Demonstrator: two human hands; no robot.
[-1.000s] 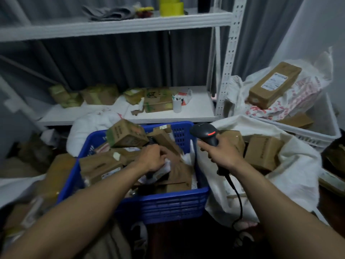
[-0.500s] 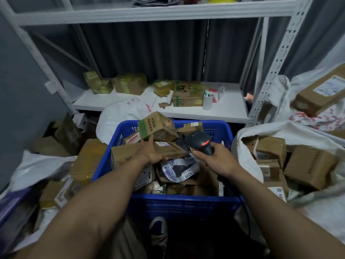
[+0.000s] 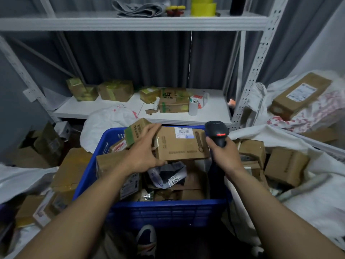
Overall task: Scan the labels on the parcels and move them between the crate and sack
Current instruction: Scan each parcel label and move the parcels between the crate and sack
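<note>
Parcel [image 3: 182, 146], a brown cardboard box, is over the blue crate [image 3: 168, 205]. My left hand [image 3: 143, 156] clasps its left end, fingers on top, thumb beneath. My right hand [image 3: 225, 157] grips the black scanner [image 3: 217, 132] just beside the box's right end, red light glowing. The white barcode label [image 3: 183, 132] on top is too small to read; a grey mailer [image 3: 168, 174] below shows "4009".
</note>
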